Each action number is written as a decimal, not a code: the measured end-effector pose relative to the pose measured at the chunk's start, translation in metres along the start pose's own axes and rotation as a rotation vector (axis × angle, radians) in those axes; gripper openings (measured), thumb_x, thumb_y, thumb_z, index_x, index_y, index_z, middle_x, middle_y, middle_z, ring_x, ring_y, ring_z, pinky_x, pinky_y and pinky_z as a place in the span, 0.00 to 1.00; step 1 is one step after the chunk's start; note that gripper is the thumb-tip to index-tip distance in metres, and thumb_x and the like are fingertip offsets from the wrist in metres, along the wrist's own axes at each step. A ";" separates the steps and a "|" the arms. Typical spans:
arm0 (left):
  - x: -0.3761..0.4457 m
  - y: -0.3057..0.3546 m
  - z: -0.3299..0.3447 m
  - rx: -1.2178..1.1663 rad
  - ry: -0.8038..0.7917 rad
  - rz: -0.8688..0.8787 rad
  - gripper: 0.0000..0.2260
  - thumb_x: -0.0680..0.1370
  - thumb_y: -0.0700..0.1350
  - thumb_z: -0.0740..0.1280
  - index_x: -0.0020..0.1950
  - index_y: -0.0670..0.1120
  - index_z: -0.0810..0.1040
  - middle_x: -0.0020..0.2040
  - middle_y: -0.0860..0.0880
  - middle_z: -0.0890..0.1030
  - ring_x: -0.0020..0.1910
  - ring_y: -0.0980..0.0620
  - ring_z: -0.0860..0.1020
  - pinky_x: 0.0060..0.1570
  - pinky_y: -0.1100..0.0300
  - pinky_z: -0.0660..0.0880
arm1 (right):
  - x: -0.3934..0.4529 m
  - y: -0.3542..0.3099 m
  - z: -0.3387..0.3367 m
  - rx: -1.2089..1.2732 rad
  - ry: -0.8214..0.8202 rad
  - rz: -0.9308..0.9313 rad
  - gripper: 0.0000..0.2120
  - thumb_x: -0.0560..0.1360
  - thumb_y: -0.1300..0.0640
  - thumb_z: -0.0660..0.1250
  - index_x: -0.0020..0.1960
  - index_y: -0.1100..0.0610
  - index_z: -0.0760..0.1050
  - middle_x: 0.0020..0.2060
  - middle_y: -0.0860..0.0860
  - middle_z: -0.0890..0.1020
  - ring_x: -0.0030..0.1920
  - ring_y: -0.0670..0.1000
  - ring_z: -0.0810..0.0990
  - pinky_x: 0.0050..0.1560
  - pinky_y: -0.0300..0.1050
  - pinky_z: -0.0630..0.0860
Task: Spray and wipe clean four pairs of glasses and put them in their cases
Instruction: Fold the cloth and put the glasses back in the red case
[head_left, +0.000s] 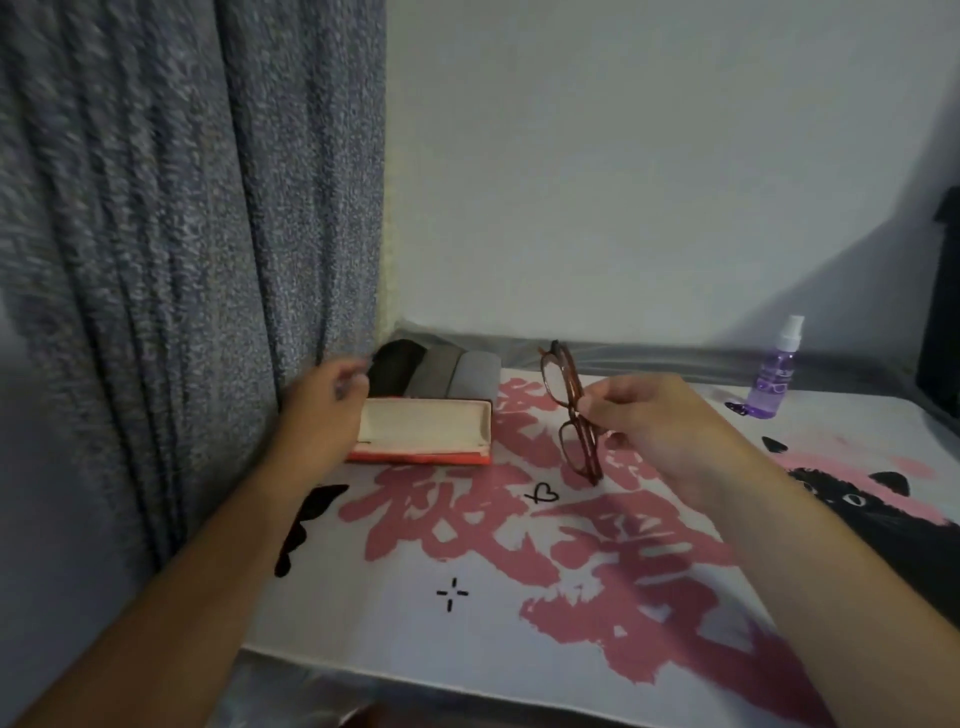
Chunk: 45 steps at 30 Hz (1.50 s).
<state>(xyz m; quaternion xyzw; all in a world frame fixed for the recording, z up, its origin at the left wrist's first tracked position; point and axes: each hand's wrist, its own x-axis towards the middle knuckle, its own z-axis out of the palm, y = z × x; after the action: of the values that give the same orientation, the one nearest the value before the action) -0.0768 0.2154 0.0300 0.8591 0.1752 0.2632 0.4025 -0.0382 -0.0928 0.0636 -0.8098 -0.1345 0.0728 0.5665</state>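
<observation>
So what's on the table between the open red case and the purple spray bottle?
In the head view, the brown glasses, pinched by the right hand, sit between the case and the bottle. Under them is only the printed mat.

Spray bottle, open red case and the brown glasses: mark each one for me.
Spray bottle (772, 382): head view, on its purple body.
Open red case (426, 428): head view, on its cream lining.
Brown glasses (557, 379): head view, on the upper lens, above the right hand (654, 421) pinching them.
</observation>
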 end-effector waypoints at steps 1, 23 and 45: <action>0.000 -0.007 0.001 -0.008 -0.069 -0.025 0.14 0.85 0.46 0.60 0.68 0.49 0.78 0.62 0.49 0.78 0.62 0.48 0.77 0.65 0.49 0.74 | 0.002 -0.006 -0.002 -0.116 0.000 -0.024 0.08 0.79 0.56 0.70 0.43 0.53 0.84 0.40 0.56 0.86 0.39 0.55 0.77 0.40 0.45 0.71; -0.046 -0.001 0.041 -0.081 -0.033 0.538 0.09 0.76 0.35 0.73 0.54 0.45 0.86 0.44 0.52 0.83 0.46 0.58 0.80 0.48 0.71 0.74 | 0.042 -0.036 0.059 -1.261 -0.445 -0.441 0.09 0.78 0.55 0.66 0.41 0.48 0.80 0.42 0.51 0.82 0.44 0.56 0.80 0.47 0.55 0.80; -0.046 0.002 0.042 -0.106 -0.048 0.531 0.09 0.77 0.36 0.72 0.54 0.45 0.87 0.43 0.54 0.81 0.46 0.59 0.80 0.48 0.72 0.72 | 0.022 -0.009 0.052 -1.070 -0.352 -0.586 0.06 0.78 0.58 0.67 0.53 0.50 0.80 0.45 0.48 0.84 0.45 0.51 0.81 0.48 0.50 0.78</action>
<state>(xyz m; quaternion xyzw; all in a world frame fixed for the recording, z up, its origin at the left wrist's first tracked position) -0.0882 0.1657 -0.0056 0.8587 -0.0797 0.3480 0.3676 -0.0320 -0.0370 0.0546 -0.8863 -0.4594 -0.0307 0.0492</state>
